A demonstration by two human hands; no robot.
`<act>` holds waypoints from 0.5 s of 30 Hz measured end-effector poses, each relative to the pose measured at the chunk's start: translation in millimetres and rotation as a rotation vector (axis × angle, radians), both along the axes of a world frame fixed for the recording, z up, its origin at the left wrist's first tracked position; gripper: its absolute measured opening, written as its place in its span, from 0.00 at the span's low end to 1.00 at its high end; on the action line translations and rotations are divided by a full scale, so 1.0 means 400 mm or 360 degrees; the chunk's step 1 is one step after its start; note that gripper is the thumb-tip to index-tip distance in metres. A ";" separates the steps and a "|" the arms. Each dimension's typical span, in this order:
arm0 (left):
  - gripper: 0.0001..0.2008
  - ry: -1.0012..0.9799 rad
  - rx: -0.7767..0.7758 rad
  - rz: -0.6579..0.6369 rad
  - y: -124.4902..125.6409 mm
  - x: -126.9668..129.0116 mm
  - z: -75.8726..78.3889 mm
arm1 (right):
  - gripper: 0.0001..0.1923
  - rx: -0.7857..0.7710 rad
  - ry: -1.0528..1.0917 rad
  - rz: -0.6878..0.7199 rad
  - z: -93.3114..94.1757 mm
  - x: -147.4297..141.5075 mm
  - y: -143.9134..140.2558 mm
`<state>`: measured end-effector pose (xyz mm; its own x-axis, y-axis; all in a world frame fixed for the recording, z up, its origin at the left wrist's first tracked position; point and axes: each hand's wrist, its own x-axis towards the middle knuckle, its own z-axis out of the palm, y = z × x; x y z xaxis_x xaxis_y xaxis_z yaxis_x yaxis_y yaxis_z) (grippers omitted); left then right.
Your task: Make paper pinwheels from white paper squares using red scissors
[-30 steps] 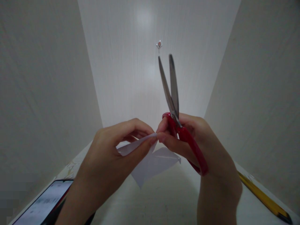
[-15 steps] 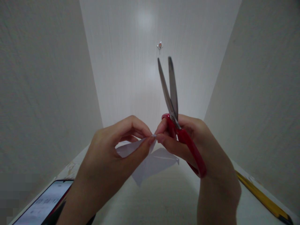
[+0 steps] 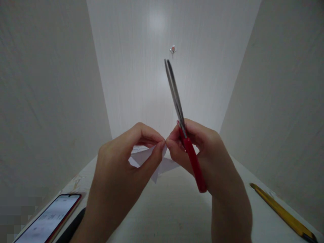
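A folded piece of white paper [image 3: 144, 156] hangs from the pinched thumb and fingers of my left hand [image 3: 121, 165]. My right hand [image 3: 207, 148] carries red-handled scissors [image 3: 194, 165], their metal blades pointing up and slightly left, nearly closed. Thumb and index finger of that same hand also pinch at the paper's top tip, right against the left fingertips. Part of the paper is hidden behind both hands.
On the left of the white tabletop [image 3: 162, 216] lies a phone [image 3: 48, 219] with its screen lit, beside a black object [image 3: 72, 227]. A yellow cutter-like tool [image 3: 280, 211] lies at the right. Pale panels rise on three sides; a small hook [image 3: 173, 49] is on the back one.
The scissors have turned, their blades swinging left and coming nearly together. Both hands have shifted slightly up and left, still pinching the paper, which shows less now.
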<state>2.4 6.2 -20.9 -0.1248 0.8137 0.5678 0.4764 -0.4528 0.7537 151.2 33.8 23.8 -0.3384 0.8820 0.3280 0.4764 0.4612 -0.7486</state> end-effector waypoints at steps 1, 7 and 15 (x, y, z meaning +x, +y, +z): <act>0.07 0.0001 0.0001 0.0014 0.001 0.000 -0.002 | 0.08 0.0020 -0.0002 -0.0029 -0.001 -0.004 -0.002; 0.08 -0.0071 0.0004 0.0003 0.009 0.002 -0.009 | 0.07 -0.0025 0.0069 -0.0017 -0.005 -0.002 0.001; 0.09 -0.0178 -0.0039 -0.0073 0.003 0.005 -0.008 | 0.08 -0.0177 0.0142 0.0049 -0.002 0.011 0.007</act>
<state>4.2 7.5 -24.1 -0.1486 0.8335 0.5321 0.3676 -0.4529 0.8122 155.5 36.5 23.1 -0.3396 0.9043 0.2588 0.3924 0.3862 -0.8348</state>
